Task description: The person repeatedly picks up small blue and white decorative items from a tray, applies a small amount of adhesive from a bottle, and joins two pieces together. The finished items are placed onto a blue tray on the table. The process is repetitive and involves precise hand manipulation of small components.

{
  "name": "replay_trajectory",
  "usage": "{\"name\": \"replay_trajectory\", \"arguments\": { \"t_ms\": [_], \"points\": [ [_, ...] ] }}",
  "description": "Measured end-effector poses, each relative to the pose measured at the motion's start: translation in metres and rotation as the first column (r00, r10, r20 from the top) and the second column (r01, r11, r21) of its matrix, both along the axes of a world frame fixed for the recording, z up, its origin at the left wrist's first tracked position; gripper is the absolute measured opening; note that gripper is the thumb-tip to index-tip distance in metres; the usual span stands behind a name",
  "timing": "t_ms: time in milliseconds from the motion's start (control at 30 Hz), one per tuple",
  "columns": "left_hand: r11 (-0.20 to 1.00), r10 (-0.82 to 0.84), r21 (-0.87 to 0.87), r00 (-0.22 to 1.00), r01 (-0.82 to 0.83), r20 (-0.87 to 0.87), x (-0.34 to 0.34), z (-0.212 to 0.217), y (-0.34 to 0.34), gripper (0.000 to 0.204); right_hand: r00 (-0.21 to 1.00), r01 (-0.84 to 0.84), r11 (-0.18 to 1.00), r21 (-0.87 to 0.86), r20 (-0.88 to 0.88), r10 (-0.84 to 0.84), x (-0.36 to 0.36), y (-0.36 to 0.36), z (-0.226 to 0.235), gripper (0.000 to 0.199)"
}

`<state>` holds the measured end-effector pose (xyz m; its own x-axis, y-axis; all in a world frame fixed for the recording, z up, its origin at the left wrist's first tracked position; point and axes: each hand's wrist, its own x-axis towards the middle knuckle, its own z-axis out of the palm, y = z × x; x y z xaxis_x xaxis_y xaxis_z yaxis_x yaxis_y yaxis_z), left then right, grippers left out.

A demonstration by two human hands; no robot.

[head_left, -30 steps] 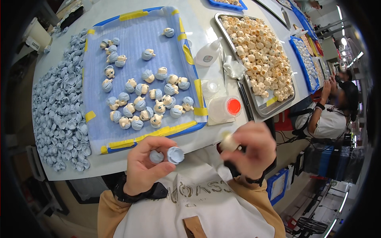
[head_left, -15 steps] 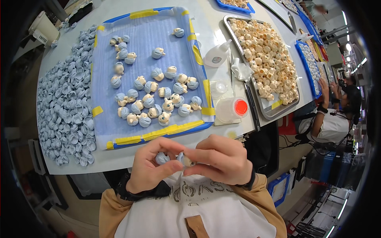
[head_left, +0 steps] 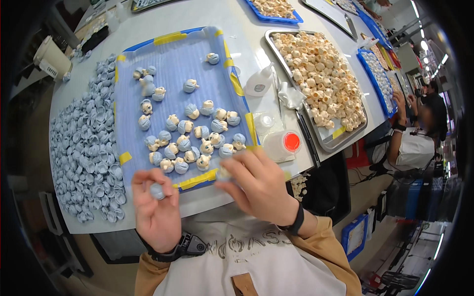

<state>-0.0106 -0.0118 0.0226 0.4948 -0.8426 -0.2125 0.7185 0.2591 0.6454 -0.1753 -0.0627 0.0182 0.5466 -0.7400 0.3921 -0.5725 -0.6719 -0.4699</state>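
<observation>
Here the left hand (head_left: 157, 212), low in the frame, pinches a small blue cap (head_left: 157, 191) between its fingertips. Right of it, the right hand (head_left: 259, 186) reaches over the near edge of the blue mat (head_left: 173, 64), fingers grasping a cream piece (head_left: 223, 172), blurred. Finished blue-and-cream pieces (head_left: 190, 140) lie on the mat; loose caps (head_left: 86, 148) cover the desk (head_left: 247, 19) at left.

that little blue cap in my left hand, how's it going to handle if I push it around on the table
The blue cap, pinched in the left hand, looks tiny and thin-walled, so probably very light and easily flicked away. Its rounded shape suggests that it may roll or tip. The heaped pile of blue caps hints that they slide and scatter readily.
</observation>
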Motion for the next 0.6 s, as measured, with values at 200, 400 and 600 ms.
{"name": "replay_trajectory", "arguments": {
  "t_ms": [200, 400, 600],
  "points": [
    [0.527, -0.765, -0.103, 0.524, 0.844, 0.374, 0.013, 0.000, 0.014, 0.032, 0.989, 0.112, 0.993, -0.026, -0.098, -0.114, 0.019, 0.005, 0.005, 0.068],
    [0.652, -0.645, -0.017, 0.566, 0.758, 0.514, 0.012, -0.015, 0.016, 0.026, 0.836, 0.543, 0.835, -0.092, 0.154, -0.527, -0.088, 0.007, 0.027, 0.024],
    [0.638, -0.666, 0.018, 0.541, 0.770, 0.513, 0.006, -0.012, 0.008, 0.026, 0.779, 0.622, 0.781, -0.059, -0.062, -0.624, -0.184, -0.045, 0.000, 0.026]
  ]
}}
